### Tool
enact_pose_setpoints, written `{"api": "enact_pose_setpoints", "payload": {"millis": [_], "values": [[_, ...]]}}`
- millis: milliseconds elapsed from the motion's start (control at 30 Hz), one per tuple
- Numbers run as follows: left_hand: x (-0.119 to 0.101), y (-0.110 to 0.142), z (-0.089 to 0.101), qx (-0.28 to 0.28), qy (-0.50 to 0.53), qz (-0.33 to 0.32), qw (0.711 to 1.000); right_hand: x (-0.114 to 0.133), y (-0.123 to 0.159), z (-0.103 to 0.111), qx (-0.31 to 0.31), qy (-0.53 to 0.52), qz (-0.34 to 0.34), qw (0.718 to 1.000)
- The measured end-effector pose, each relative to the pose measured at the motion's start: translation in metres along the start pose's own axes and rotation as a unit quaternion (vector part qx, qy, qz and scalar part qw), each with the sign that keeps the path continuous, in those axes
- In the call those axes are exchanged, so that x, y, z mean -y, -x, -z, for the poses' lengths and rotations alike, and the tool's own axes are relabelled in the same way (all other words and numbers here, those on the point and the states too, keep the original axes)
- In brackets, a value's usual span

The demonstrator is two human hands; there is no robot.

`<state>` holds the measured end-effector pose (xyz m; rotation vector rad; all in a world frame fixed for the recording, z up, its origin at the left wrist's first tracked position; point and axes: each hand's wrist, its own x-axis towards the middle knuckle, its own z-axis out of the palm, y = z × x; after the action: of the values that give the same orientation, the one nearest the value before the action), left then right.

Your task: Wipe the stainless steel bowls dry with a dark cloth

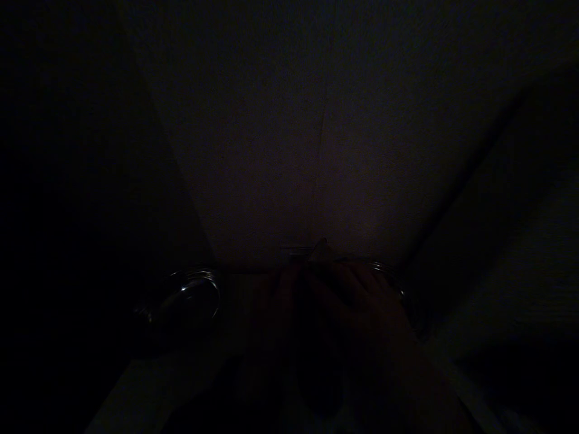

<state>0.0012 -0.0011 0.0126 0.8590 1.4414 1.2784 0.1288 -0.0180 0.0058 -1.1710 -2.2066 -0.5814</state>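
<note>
It is very dark here, and the glass bowl [194,296] is the clearest thing near me, light glinting along its rim. My left hand [277,295] is to the right of the bowl, so dim that its outline nearly melts away. My right hand [359,295] is farther to the right of the bowl, past the left one, its back showing faintly and its forearm running down toward me.

Just ahead of my fingers, to the right of the bowl and a little farther from me than it, a small pointed thing [320,249] sticks up (a dull glint on its edge is nearly all I get of it). I cannot tell whether either hand pinches it, or whether my fingers are spread or pressed together; the shadow hides my grip.

Well to the right of the bowl, a second glassy rim [381,266] curves out just past my right hand, partly covered by it. Beyond the bowl spreads a broad panel [257,169] with a thin seam [322,120] running along it. A paler surface [140,389] shows on my side of the bowl.
</note>
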Motion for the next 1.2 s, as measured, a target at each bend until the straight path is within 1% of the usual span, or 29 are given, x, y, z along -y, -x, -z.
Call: {"api": "enact_pose_setpoints", "payload": {"millis": [67,100,200,300,433,500,600,700,767,867,933,1000,1133,1200], "values": [[-0.003,0.001,0.001,-0.008,-0.003,0.001,1.0,0.002,0.0,0.001,-0.016,-0.015,0.022,1.0],[-0.004,0.002,0.001,-0.009,0.0,-0.001,1.0,0.002,0.0,0.001,-0.019,-0.021,0.022,0.999],[-0.004,0.005,-0.001,-0.019,0.018,-0.008,1.0,-0.004,0.0,0.0,-0.001,-0.022,-0.014,1.0],[0.0,0.006,-0.003,-0.028,0.026,-0.032,0.999,-0.009,0.001,-0.001,0.015,-0.013,-0.042,0.999],[0.0,0.004,-0.001,-0.02,0.015,-0.024,0.999,-0.005,0.001,0.0,-0.007,-0.011,0.001,1.0],[-0.001,0.004,0.0,-0.012,0.013,-0.028,0.999,-0.004,0.001,0.001,-0.013,-0.016,0.01,1.0],[-0.002,0.005,0.001,-0.002,0.013,-0.035,0.999,-0.007,0.001,0.001,-0.001,-0.024,-0.019,1.0],[-0.002,0.006,0.0,-0.007,0.004,-0.02,1.0,-0.011,0.001,0.0,0.013,-0.022,-0.048,0.999],[-0.002,0.005,0.0,-0.005,0.003,-0.015,1.0,-0.01,0.0,0.0,0.007,-0.02,-0.035,0.999],[-0.003,0.003,0.002,-0.003,-0.004,-0.011,1.0,-0.003,0.0,0.001,-0.012,-0.04,0.01,0.999],[-0.003,0.002,0.004,-0.009,-0.009,-0.011,1.0,-0.002,-0.001,0.0,-0.022,-0.059,0.02,0.998],[-0.002,0.002,0.004,-0.006,-0.007,-0.019,1.0,-0.005,0.0,-0.001,-0.021,-0.069,0.0,0.997],[0.0,0.005,0.0,0.016,0.01,-0.037,0.999,-0.017,0.001,-0.007,-0.007,-0.062,-0.073,0.995],[0.0,0.007,-0.002,0.011,0.024,-0.04,0.999,-0.018,0.001,-0.008,-0.009,-0.062,-0.076,0.995]]}}
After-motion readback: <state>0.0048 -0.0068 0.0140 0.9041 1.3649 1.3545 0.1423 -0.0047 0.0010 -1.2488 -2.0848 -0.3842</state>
